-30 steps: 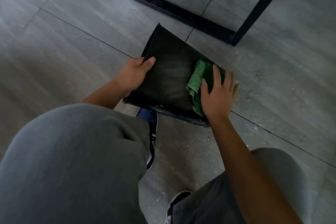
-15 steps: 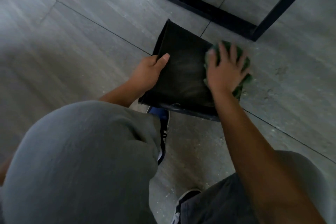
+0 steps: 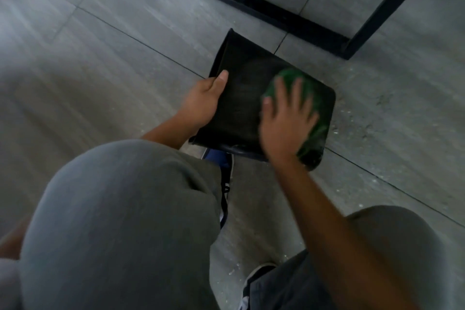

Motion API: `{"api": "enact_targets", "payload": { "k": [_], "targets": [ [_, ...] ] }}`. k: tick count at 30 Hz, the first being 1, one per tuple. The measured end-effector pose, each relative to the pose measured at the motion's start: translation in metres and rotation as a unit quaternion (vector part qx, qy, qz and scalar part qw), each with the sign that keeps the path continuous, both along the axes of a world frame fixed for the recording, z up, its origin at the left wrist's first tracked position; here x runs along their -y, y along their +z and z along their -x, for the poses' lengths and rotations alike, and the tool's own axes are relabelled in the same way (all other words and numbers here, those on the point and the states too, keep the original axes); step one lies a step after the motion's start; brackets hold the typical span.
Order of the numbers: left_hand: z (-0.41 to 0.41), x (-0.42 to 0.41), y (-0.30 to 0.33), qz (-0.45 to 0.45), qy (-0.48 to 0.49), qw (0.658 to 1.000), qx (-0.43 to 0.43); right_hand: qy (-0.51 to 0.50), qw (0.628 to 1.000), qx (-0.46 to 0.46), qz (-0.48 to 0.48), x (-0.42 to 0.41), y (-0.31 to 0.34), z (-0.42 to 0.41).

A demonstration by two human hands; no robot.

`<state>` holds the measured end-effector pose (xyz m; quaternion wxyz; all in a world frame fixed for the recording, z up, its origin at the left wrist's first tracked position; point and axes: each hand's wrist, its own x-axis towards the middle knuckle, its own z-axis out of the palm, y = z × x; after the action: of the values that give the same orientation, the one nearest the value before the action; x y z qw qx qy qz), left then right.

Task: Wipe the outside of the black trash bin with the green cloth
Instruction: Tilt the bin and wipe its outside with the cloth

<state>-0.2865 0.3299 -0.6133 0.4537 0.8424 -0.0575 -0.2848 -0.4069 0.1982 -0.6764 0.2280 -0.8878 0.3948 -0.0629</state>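
Observation:
The black trash bin (image 3: 241, 98) lies tipped on the grey tiled floor in front of my knees, one broad side facing up. My left hand (image 3: 203, 102) grips its left edge, thumb over the top face. My right hand (image 3: 284, 121) lies flat with fingers spread, pressing the green cloth (image 3: 315, 121) against the right part of that face. The cloth is blurred with motion and mostly hidden under my palm.
A black metal furniture frame (image 3: 276, 16) runs across the floor just beyond the bin, with a leg (image 3: 385, 5) rising to the upper right. My knees in grey shorts (image 3: 120, 221) and a dark shoe (image 3: 225, 178) fill the lower part. Pale specks dot the floor (image 3: 352, 123) to the right.
My right hand and the cloth slid up the bin's right side, then came back down toward its near edge. The left hand kept its grip.

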Motion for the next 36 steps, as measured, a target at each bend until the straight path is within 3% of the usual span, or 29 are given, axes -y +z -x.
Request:
{"api": "enact_targets", "payload": {
  "k": [2,4,6,8,10,13,15,16,19,22,25,27,29,31,33,34,36],
  "targets": [
    [0.003,0.001,0.001,0.032,-0.003,0.999,0.0,0.13,0.987,0.067,0.058,-0.057,0.012,-0.012],
    [0.002,-0.002,0.0,0.048,0.012,0.999,-0.018,0.195,0.976,0.07,0.068,-0.049,0.011,-0.02],
    [0.002,-0.005,-0.002,0.031,0.025,0.999,-0.029,0.127,0.99,-0.002,0.056,0.01,-0.004,-0.013],
    [0.0,-0.004,-0.004,0.017,0.029,0.999,-0.044,-0.007,0.998,-0.059,0.006,0.057,-0.015,0.009],
    [-0.004,-0.003,-0.001,0.008,0.014,0.999,-0.048,-0.081,0.995,-0.063,-0.019,0.033,-0.009,0.032],
    [0.001,0.002,0.005,0.01,-0.004,0.999,-0.036,0.063,0.998,0.019,0.019,-0.06,0.011,0.017],
    [0.005,0.004,0.005,0.027,-0.007,0.999,-0.035,0.16,0.983,0.065,0.055,-0.054,0.018,-0.026],
    [0.005,0.002,0.006,0.021,-0.005,0.999,-0.035,0.174,0.983,0.043,0.044,-0.03,0.02,-0.047],
    [-0.003,-0.001,-0.001,-0.022,-0.029,0.999,-0.007,0.028,0.998,-0.036,0.031,0.06,-0.002,-0.051],
    [-0.007,-0.001,-0.002,-0.045,-0.039,0.998,0.014,-0.078,0.996,-0.047,0.003,0.035,-0.005,0.01],
    [-0.008,0.006,-0.001,-0.036,-0.044,0.998,-0.006,0.06,0.997,0.014,0.037,-0.051,0.005,0.017],
    [-0.005,0.004,0.002,-0.024,-0.03,0.999,-0.028,0.157,0.985,0.047,0.048,-0.041,0.006,-0.015],
    [-0.001,0.0,0.004,-0.028,-0.024,0.999,-0.032,0.122,0.991,0.007,0.046,0.016,-0.003,-0.036],
    [-0.001,0.003,0.002,-0.026,-0.031,0.999,-0.026,-0.016,0.998,-0.053,-0.004,0.081,-0.016,-0.034],
    [-0.002,0.009,0.004,0.005,0.0,0.999,-0.045,-0.113,0.99,-0.055,-0.06,0.095,-0.015,-0.023],
    [-0.002,0.014,0.005,0.033,0.016,0.996,-0.077,-0.099,0.993,-0.052,-0.039,0.074,-0.007,-0.022],
    [-0.002,0.02,0.005,0.072,0.027,0.988,-0.137,0.026,0.999,0.007,0.036,0.016,0.008,-0.026]
  ]
}}
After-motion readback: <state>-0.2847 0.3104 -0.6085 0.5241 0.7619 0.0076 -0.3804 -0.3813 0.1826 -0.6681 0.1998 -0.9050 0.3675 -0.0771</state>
